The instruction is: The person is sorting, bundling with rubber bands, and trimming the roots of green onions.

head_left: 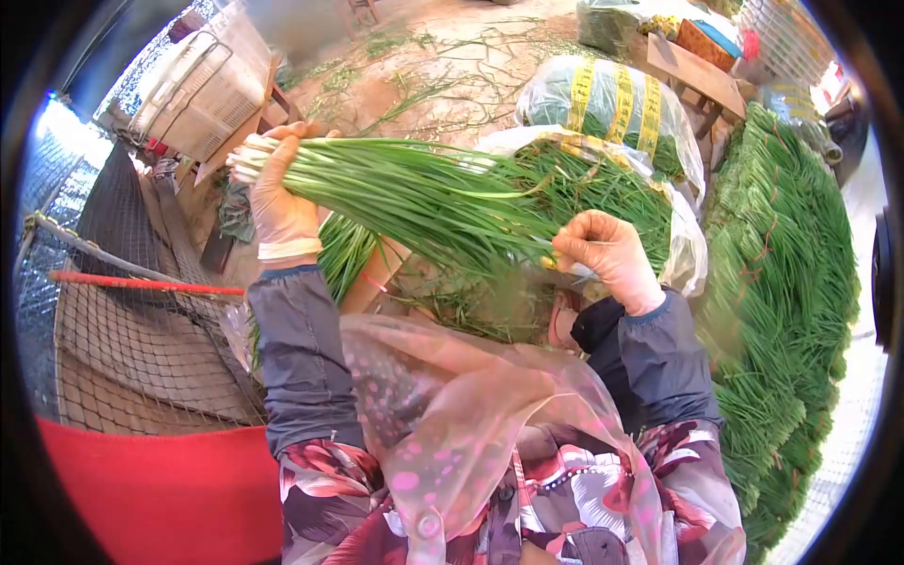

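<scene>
A long bunch of green chives lies across the middle of the view, its white stem ends to the left and its leaf tips to the right. My left hand, in a thin pale glove, is wrapped round the bunch near the stem ends. At the tips, the fingers of my right hand are pinched together on some chive leaves, with a small yellow bit beside them. More loose chives lie below my left wrist, partly hidden. Just beyond my right hand is an open plastic bag full of green leaves.
Many chives are heaped along the right side. A plastic-wrapped bale with yellow printed strips sits behind the open bag. White crates stand at upper left, above netting and a red pole. Leaf scraps litter the floor.
</scene>
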A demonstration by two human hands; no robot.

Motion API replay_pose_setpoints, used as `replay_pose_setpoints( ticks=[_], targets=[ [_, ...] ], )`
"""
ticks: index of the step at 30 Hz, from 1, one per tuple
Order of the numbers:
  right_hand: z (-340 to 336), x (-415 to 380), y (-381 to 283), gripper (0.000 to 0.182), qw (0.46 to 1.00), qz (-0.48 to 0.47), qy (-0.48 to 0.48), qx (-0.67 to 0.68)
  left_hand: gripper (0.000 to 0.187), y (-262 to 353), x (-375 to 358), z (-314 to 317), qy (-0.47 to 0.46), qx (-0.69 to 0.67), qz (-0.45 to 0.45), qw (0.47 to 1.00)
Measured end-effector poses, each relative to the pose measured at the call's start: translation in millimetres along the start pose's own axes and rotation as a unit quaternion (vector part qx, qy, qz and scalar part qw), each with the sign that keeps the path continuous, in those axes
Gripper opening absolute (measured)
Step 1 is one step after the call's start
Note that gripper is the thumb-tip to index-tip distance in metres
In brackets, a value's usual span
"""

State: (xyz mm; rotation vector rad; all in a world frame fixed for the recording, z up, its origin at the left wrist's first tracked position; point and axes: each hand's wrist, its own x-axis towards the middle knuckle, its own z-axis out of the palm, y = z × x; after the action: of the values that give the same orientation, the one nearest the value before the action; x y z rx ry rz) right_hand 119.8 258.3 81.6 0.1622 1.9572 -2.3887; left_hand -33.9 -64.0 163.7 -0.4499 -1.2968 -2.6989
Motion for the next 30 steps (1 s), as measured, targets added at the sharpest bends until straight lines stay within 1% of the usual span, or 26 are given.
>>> replay_pose_setpoints(
  ticks=[2,3,4,5,6,8,10,11,12,14,15,16,18,19,20,21,22,23,24,25,26,28,29,30],
  targets=[
    [3,7,5,0.013,0.994,-0.098,-0.002,0.038,0.016,0,-1,4,-0.058,-0.036,0.012,0.998],
    [0,13,9,0.024,0.992,-0.123,-0.015,-0.008,0.016,-1,0,3,-0.084,-0.039,0.010,0.996],
    [-1,18,12,0.024,0.992,-0.123,-0.012,-0.005,0.016,-3,0,3,-0.087,-0.037,0.007,0.996],
    [2,23,15,0.026,0.968,-0.208,-0.001,-0.143,0.016,-4,0,2,-0.088,-0.038,0.006,0.995],
    [7,27,16,0.028,0.917,-0.286,0.010,-0.278,0.017,-5,-1,2,-0.088,-0.040,0.005,0.995],
    [19,37,23,0.030,0.916,-0.280,0.002,-0.289,0.017,-8,-4,7,-0.075,-0.025,0.001,0.997],
    [32,50,26,0.035,0.882,-0.297,-0.027,-0.365,0.016,-11,-7,13,-0.097,-0.026,-0.015,0.995],
    [35,55,24,0.034,0.907,-0.218,-0.061,-0.356,0.018,-12,-10,15,-0.090,-0.012,-0.014,0.996],
    [35,59,27,0.034,0.908,-0.217,-0.064,-0.354,0.018,-13,-11,16,-0.088,-0.009,-0.014,0.996],
    [34,68,35,0.030,0.930,-0.148,-0.122,-0.313,0.019,-12,-13,13,-0.134,-0.004,-0.022,0.991],
    [33,65,28,0.024,0.959,-0.073,-0.144,-0.233,0.021,-10,-13,9,-0.136,0.014,-0.021,0.990],
    [31,62,23,0.022,0.978,-0.009,-0.143,-0.154,0.021,-10,-14,7,-0.132,0.014,-0.020,0.991],
    [23,57,6,0.022,0.974,0.011,-0.186,-0.127,0.020,-12,-15,4,-0.133,0.027,-0.016,0.991],
    [21,53,-1,0.022,0.973,-0.011,-0.171,-0.157,0.019,-13,-19,7,-0.113,0.032,-0.033,0.993],
    [16,52,-9,0.019,0.969,-0.099,-0.191,-0.120,0.019,-17,-21,9,-0.110,0.031,-0.032,0.993],
    [20,49,-18,0.019,0.971,-0.130,-0.199,0.000,0.018,-21,-23,10,-0.119,0.075,-0.043,0.989],
    [25,46,-25,0.019,0.959,-0.159,-0.203,0.121,0.016,-26,-27,14,-0.128,0.119,-0.054,0.983],
    [35,49,-31,0.019,0.959,-0.158,-0.203,0.118,0.014,-33,-32,20,-0.120,0.124,-0.081,0.982],
    [48,55,-37,0.021,0.923,-0.179,-0.259,0.222,0.014,-44,-37,25,-0.121,0.122,-0.083,0.982],
    [58,61,-41,0.023,0.872,-0.198,-0.312,0.321,0.014,-57,-41,28,-0.127,0.131,-0.094,0.979],
    [63,71,-29,0.028,0.857,-0.153,-0.324,0.370,0.015,-69,-44,29,-0.132,0.141,-0.104,0.976],
    [85,61,-35,0.031,0.811,-0.039,-0.305,0.498,0.014,-92,-50,23,-0.123,0.160,-0.092,0.975],
    [83,54,-35,0.031,0.813,-0.034,-0.303,0.496,0.014,-102,-53,18,-0.110,0.181,-0.082,0.974],
    [77,48,-35,0.030,0.795,-0.057,-0.360,0.485,0.014,-106,-50,11,-0.107,0.177,-0.084,0.975]
  ],
)
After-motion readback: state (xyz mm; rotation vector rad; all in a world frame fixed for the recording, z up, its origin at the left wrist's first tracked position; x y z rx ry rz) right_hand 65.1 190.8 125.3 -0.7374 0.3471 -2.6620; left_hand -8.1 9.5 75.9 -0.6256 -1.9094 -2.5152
